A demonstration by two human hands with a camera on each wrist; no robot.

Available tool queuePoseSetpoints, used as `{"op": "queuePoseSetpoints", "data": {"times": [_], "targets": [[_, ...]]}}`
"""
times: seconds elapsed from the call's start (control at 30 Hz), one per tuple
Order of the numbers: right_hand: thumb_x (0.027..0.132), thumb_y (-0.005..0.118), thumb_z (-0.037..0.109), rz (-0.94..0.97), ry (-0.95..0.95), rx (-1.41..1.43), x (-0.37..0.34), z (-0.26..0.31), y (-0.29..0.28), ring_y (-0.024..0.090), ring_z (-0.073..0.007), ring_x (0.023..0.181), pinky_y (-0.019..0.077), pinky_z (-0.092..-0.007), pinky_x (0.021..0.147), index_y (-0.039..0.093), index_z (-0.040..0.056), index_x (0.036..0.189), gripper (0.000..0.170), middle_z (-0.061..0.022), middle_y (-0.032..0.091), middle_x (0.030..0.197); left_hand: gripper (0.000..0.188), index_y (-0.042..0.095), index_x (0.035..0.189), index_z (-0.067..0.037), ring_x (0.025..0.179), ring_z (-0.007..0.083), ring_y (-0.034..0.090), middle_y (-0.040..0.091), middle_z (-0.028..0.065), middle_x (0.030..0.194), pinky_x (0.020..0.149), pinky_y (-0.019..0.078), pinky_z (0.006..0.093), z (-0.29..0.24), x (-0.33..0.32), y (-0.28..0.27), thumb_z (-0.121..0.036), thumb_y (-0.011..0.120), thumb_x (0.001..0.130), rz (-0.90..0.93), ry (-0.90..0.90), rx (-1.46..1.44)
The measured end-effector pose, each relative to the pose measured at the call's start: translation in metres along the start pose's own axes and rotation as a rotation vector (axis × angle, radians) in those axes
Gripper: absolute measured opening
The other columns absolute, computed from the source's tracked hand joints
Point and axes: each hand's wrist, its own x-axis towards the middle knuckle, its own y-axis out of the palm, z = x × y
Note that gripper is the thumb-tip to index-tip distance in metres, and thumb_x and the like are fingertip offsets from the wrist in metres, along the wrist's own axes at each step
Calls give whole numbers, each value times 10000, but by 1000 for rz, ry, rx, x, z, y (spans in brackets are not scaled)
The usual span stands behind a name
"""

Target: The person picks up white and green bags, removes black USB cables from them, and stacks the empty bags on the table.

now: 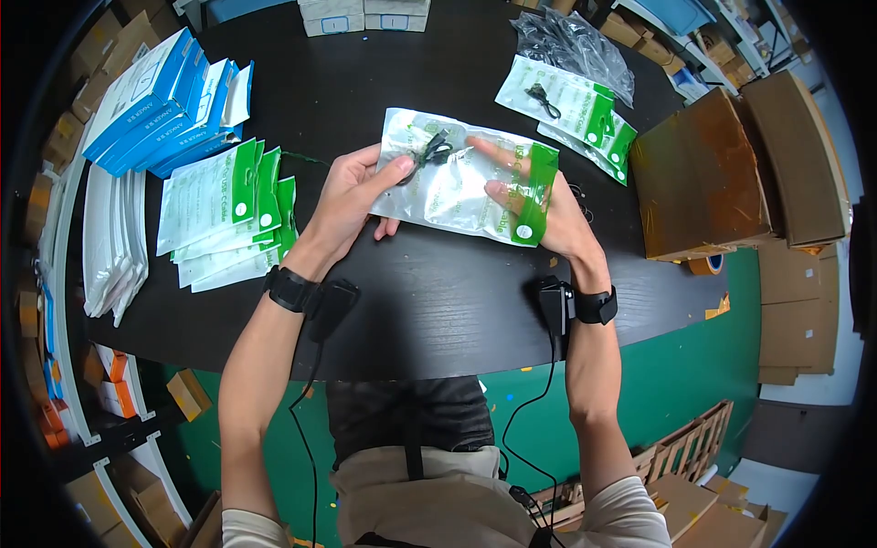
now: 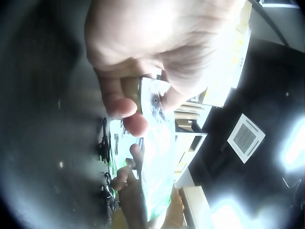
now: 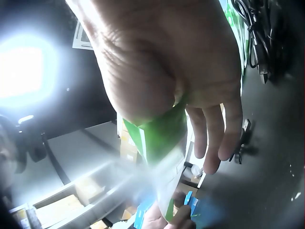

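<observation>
Both hands hold up a clear-and-green plastic pouch, printed with USB-C Cable lettering, over the dark table. A bundled black cable shows at the pouch's left end. My left hand pinches that end, thumb on the front beside the cable and fingers behind. At the green end is my right hand; its thumb and index finger show through the film, spread apart and fairly straight. In the right wrist view, the green film wraps around the thumb side, while the other fingers hang outside it.
Similar green-and-white pouches lie stacked at left, beside blue-and-white boxes and white packets. At back right are more pouches and a dark plastic bag. A cardboard box stands right. Loose black cables lie near the right hand.
</observation>
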Motion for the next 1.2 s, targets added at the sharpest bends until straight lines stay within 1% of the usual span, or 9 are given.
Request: {"op": "queuePoseSetpoints", "data": {"times": [0.1,0.2,0.23,0.33,0.5,0.73,0.87,1.03,1.2], "targets": [[974,667,206,30,-6,48,0,-6,-2,592,-188,1079,462,-359,989,620,107,1395,435,-117,650,1314,304,666,1130,23,475,80,602,704,62,807,377,427,194,0,0,0,-255,635,1011,1,-5,-8],[982,653,204,236,102,42,1,-4,-10,586,-201,1160,448,-368,1028,589,115,1425,457,-119,625,1368,304,668,1128,22,474,79,601,704,62,804,376,426,194,1,0,0,-256,640,1007,1,-9,-11],[982,653,204,236,102,43,0,-3,-9,586,-201,1160,448,-368,1028,589,115,1425,457,-119,625,1368,304,667,1130,22,473,79,601,705,62,803,374,425,194,1,0,0,-255,643,1005,-1,-7,-10],[991,643,206,43,15,35,-1,1,0,600,-191,1135,459,-354,1010,615,109,1399,420,-115,649,1334,304,666,1132,22,471,78,600,705,62,800,370,422,193,1,1,-1,-253,645,1003,-7,-9,-6],[991,647,216,2,-43,73,-1,-4,5,601,-165,1053,475,-328,953,640,103,1372,397,-95,672,1286,301,664,1137,21,464,78,596,706,62,799,362,416,190,2,1,-2,-248,643,1004,-16,-24,9],[962,694,233,124,252,133,-1,5,-4,606,-138,933,488,-300,866,727,66,1233,320,-52,722,1110,306,658,1153,22,461,81,597,710,66,802,359,419,191,1,1,0,-244,643,1004,-25,-27,-1],[946,715,235,59,199,105,0,2,0,600,-125,877,492,-296,810,752,55,1174,293,-43,727,1040,318,648,1170,24,463,86,601,710,69,806,361,425,195,0,1,2,-249,638,1008,-29,-17,-7],[939,724,235,-33,125,92,0,5,3,603,-124,885,490,-293,809,743,63,1200,313,-54,729,1055,347,625,1201,19,468,93,605,697,61,801,366,432,201,-2,-1,4,-280,602,1027,-16,-39,-57],[922,740,240,-41,35,69,1,4,1,616,-140,972,489,-317,898,705,80,1276,389,-77,723,1142,337,594,1191,-1,468,95,598,676,54,780,366,420,200,-4,-1,9,-304,539,1054,-48,1,-99]]}}
